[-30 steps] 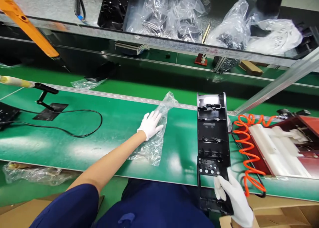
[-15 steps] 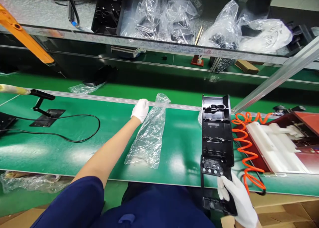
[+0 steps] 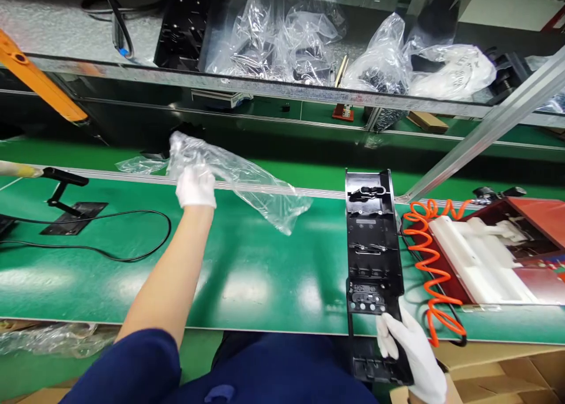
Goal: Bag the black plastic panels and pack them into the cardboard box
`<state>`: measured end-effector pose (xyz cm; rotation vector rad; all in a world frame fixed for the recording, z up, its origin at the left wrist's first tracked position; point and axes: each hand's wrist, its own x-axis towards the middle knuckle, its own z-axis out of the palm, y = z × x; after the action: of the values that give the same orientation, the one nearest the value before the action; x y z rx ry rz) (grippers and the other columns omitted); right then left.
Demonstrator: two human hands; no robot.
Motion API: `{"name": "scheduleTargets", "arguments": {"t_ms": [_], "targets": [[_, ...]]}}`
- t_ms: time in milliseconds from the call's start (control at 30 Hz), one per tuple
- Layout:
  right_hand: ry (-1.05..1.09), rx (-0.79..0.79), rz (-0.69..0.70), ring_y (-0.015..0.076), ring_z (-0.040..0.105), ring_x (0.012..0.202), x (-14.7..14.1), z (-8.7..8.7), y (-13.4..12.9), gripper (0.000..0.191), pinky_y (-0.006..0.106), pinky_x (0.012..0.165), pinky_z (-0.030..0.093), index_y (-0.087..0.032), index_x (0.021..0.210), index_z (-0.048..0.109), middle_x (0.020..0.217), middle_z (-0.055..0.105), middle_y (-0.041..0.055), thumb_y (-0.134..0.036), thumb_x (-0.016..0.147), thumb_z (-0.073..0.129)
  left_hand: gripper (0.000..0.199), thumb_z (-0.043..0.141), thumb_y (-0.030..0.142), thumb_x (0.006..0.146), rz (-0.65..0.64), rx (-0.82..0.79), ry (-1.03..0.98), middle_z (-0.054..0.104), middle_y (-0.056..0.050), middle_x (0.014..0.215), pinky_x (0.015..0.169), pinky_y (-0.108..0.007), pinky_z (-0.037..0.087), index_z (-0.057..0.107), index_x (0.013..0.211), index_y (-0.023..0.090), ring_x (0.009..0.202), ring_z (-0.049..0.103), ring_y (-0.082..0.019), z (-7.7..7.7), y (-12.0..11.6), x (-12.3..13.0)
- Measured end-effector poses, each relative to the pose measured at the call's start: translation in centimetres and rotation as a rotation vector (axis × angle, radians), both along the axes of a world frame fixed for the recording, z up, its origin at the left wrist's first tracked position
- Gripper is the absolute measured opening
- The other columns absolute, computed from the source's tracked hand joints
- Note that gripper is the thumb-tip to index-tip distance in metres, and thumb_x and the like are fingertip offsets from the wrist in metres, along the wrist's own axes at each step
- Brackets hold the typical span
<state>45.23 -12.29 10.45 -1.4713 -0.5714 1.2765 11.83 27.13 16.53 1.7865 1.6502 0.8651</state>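
My left hand (image 3: 196, 186), in a white glove, is closed on a clear plastic bag (image 3: 260, 186) and holds it above the back of the green worktop. The bag trails off to the right of the hand, its loose end hanging. My right hand (image 3: 412, 345), gloved too, grips a long black plastic housing (image 3: 373, 239) by the edge of its lower, framed end. The housing stands lengthwise away from me, with its ribbed inner side facing up and its near end past the table's front edge.
A coiled orange air hose (image 3: 426, 257) lies beside a red fixture with white blocks (image 3: 481, 257) on the right. Leftward, a black stand (image 3: 73, 216) and a looped cable (image 3: 163, 216) occupy the worktop. Overhead, a metal shelf (image 3: 282, 89) carries bagged parts. A cardboard box (image 3: 507, 380) sits lower right.
My left hand has lifted the plastic bag off the worktop and swung it to the left. The housing stays in my right hand, nearly unmoved; the view has shifted slightly.
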Motion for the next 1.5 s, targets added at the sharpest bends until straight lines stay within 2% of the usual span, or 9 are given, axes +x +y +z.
{"name": "scheduleTargets", "arguments": {"t_ms": [133, 233, 400, 500, 633, 733, 900, 1267, 1500], "targets": [[0.058, 0.038, 0.079, 0.0078, 0.040, 0.041, -0.9, -0.5, 2.0, 0.054, 0.023, 0.046, 0.035, -0.019, 0.070, 0.051, 0.047, 0.041, -0.0056, -0.066, 0.082, 0.074, 0.059, 0.003, 0.031, 0.107, 0.200, -0.125, -0.279, 0.045, -0.020, 0.160, 0.107, -0.054, 0.053, 0.023, 0.163, 0.026, 0.141, 0.052, -0.029, -4.9, -8.8, -0.9], [0.119, 0.043, 0.131, 0.0061, 0.036, 0.041, -2.2, 0.0, 3.4, 0.051, 0.022, 0.045, 0.036, -0.019, 0.071, 0.051, 0.048, 0.040, -0.0072, -0.063, 0.082, 0.075, 0.071, -0.009, 0.037, 0.103, 0.161, -0.304, -0.416, 0.062, -0.019, 0.145, 0.100, -0.050, 0.059, 0.033, 0.159, 0.027, 0.126, 0.067, -0.026, -8.9, -17.1, 1.9], [0.119, 0.032, 0.184, 0.0036, 0.037, 0.039, -3.3, 0.9, 4.3, 0.048, 0.020, 0.044, 0.038, -0.019, 0.081, 0.050, 0.060, 0.050, -0.0075, -0.061, 0.081, 0.075, 0.065, 0.048, 0.075, 0.088, -0.534, -0.988, -0.513, 0.078, -0.016, 0.108, 0.094, -0.054, 0.060, 0.074, 0.120, 0.024, 0.100, 0.076, -0.033, -7.0, -26.6, 2.4], [0.041, 0.017, 0.202, 0.0038, 0.040, 0.039, -3.4, 0.8, 4.0, 0.046, 0.019, 0.043, 0.035, -0.019, 0.087, 0.050, 0.061, 0.052, -0.0077, -0.059, 0.084, 0.071, 0.053, 0.059, 0.071, 0.085, -0.681, -0.736, -0.286, 0.078, -0.010, 0.118, 0.110, -0.052, 0.050, 0.077, 0.118, 0.034, 0.118, 0.069, -0.033, -3.5, -24.5, -0.3], [0.032, 0.046, 0.209, 0.0050, 0.041, 0.038, -3.3, 0.7, 3.5, 0.043, 0.020, 0.043, 0.032, -0.019, 0.091, 0.051, 0.059, 0.052, -0.0082, -0.058, 0.085, 0.069, 0.061, 0.051, 0.060, 0.085, -0.272, -0.123, 0.226, 0.067, -0.010, 0.140, 0.117, -0.051, 0.042, 0.070, 0.133, 0.026, 0.137, 0.054, -0.036, -3.9, -16.9, -2.1], [0.016, 0.055, 0.203, 0.0062, 0.043, 0.039, -3.4, 1.1, 3.3, 0.041, 0.020, 0.043, 0.030, -0.019, 0.092, 0.052, 0.056, 0.052, -0.0078, -0.057, 0.086, 0.067, 0.080, 0.051, 0.055, 0.086, -0.237, -0.260, 0.535, 0.073, -0.014, 0.112, 0.093, -0.047, 0.053, 0.048, 0.155, 0.015, 0.109, 0.069, -0.036, -6.9, -14.3, -1.1], [0.074, 0.095, 0.172, 0.0058, 0.044, 0.039, -3.7, 2.1, 3.9, 0.038, 0.020, 0.042, 0.035, -0.019, 0.089, 0.052, 0.062, 0.057, -0.0063, -0.052, 0.083, 0.069, 0.087, 0.042, 0.050, 0.095, -0.459, -0.544, 0.521, 0.068, 0.000, 0.067, 0.069, -0.036, 0.047, 0.016, 0.165, 0.006, 0.072, 0.071, -0.028, -8.7, -18.8, 2.4], [0.127, 0.100, 0.188, 0.0052, 0.045, 0.040, -5.1, 2.8, 5.7, 0.037, 0.021, 0.045, 0.045, -0.020, 0.089, 0.050, 0.064, 0.057, -0.0069, -0.051, 0.083, 0.070, 0.084, 0.049, 0.047, 0.093, -0.765, -0.580, 0.484, 0.070, 0.002, 0.066, 0.068, -0.034, 0.047, 0.020, 0.167, 0.020, 0.069, 0.072, -0.027, -9.4, -22.3, 3.7], [0.111, 0.127, 0.253, 0.0053, 0.047, 0.041, -5.6, 2.6, 6.2, 0.041, 0.020, 0.044, 0.044, -0.020, 0.091, 0.048, 0.066, 0.056, -0.0066, -0.055, 0.086, 0.069, 0.058, 0.043, 0.031, 0.097, -0.693, -0.624, 0.494, 0.069, 0.000, 0.070, 0.068, -0.029, 0.049, 0.041, 0.154, 0.017, 0.074, 0.072, -0.024, -9.5, -22.8, 6.3]]}}
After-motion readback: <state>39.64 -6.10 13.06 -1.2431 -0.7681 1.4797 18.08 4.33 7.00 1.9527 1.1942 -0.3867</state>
